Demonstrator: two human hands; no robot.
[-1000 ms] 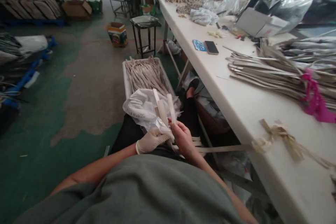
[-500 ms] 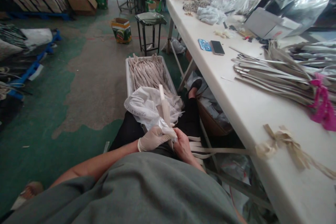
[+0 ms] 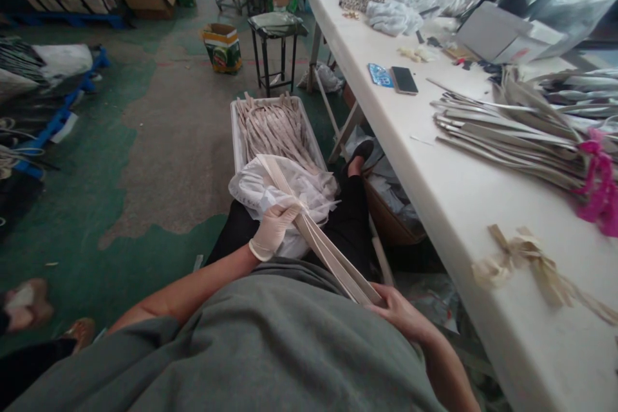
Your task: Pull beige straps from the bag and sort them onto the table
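Across my lap runs a bundle of beige straps (image 3: 331, 256), stretched between my two hands. My left hand (image 3: 274, 229), in a pale glove, is closed round its upper part near a white plastic bag (image 3: 251, 183). The bag lies over my lap and the near end of a white crate (image 3: 235, 141). My right hand (image 3: 398, 310), bare, grips the bundle lower down at the right, close to my waist. Several crinkled beige strips (image 3: 273, 125) fill the crate in front of me.
A long white table (image 3: 434, 187) stands at my right. On it lie grey straps (image 3: 512, 135) tied with a pink band (image 3: 596, 183), a phone (image 3: 404, 80) and a knotted beige strip (image 3: 526, 261). Beyond the crate are a black stool (image 3: 275, 29) and a printed carton (image 3: 221, 48).
My right hand has moved right and down along the straps, away from my left hand. The strap bundle now lies slanted and taut between them. My left hand has shifted slightly left and up.
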